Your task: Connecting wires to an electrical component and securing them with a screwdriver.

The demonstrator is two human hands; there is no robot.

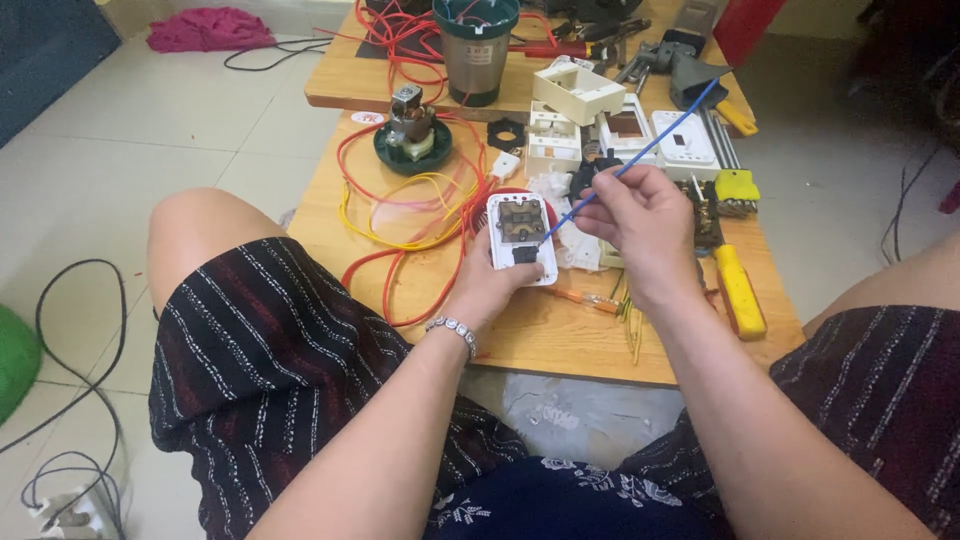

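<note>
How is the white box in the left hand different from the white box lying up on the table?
The white switch module is held up in the left hand, while the cream casing lies on the wooden table, untouched. The switch module shows brown metal parts inside, probed by a blue rod held in the right hand; the cream casing looks hollow. The switch module looks whiter, the casing creamier. Both are rectangular plastic.

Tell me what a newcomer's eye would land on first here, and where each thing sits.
At the centre of the low wooden table, the left hand holds an opened white switch plate while the right hand pokes a thin blue rod into it. Left of them sprawls a tangle of red and yellow wires. Behind it stand a small motor on a green base and a grey cylindrical container.
</note>
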